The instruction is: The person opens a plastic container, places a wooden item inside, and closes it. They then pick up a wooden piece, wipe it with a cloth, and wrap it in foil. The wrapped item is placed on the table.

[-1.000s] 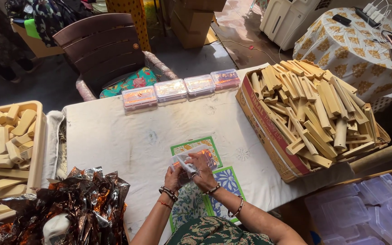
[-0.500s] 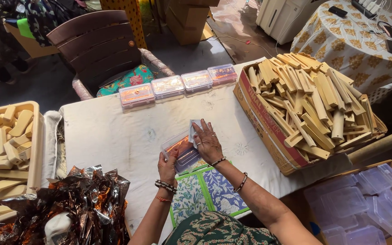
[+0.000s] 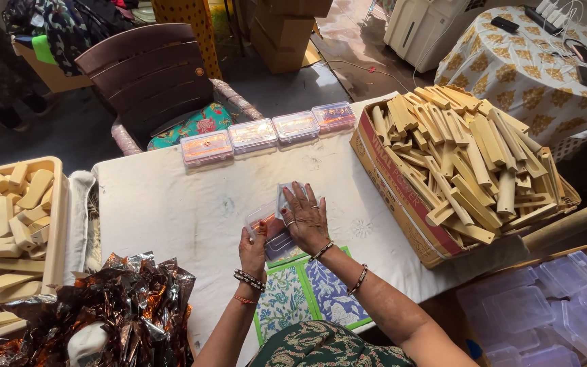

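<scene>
I am pressing a small clear plastic box (image 3: 271, 228) down onto the white tablecloth (image 3: 171, 211) at the middle of the frame, just above the patterned cloths (image 3: 307, 289) at the lower centre. My right hand (image 3: 305, 219) is lying flat over its lid, fingers spread and together on the plastic, while my left hand (image 3: 253, 250) is pinching the near left corner, thumb and fingers clamped on the rim. To close it well, I judge I am needing even pressure across the lid with the base kept steady. Four filled boxes (image 3: 266, 132) are lining the table's far edge, and a carton of pale sticks (image 3: 456, 156) is sitting at the right
</scene>
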